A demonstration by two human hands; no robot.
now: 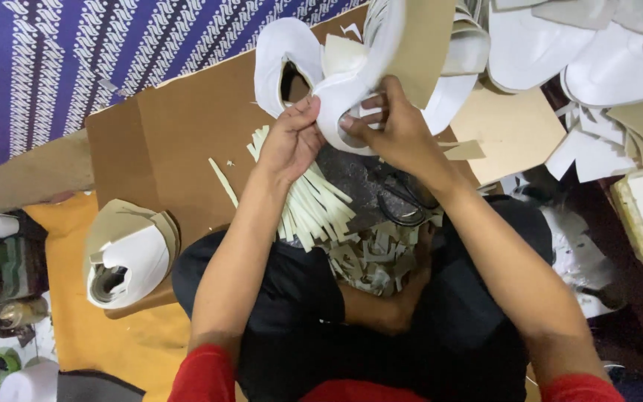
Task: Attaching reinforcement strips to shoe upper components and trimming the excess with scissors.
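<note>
- A sheet of brown cardboard [187,134] covers the floor over a purple patterned cloth [46,67], giving a flat, firm bed for the work; the person sits at its near edge with legs folded so everything lies within arm's reach.
- A heap of white and tan cut pieces [582,67] is piled at the upper right, just beside the hands, close enough to draw from without shifting.
- The white shoe upper [314,82] is held up off the cardboard, in front of the person and between both hands, with its opening turned so the inner edge faces them.
- A second, finished-looking upper [132,257] rests on the cardboard's near left corner, well apart from the work.
- The right hand [400,130] grasps the upper's lower rim, thumb and fingers pinching the white edge (what they press there is hidden).
- The left hand [292,138] grips the same rim from the other side, steadying it.
- A fan of pale strips [314,205] lies under the wrists, with small grey scraps [370,260] in the lap.
</note>
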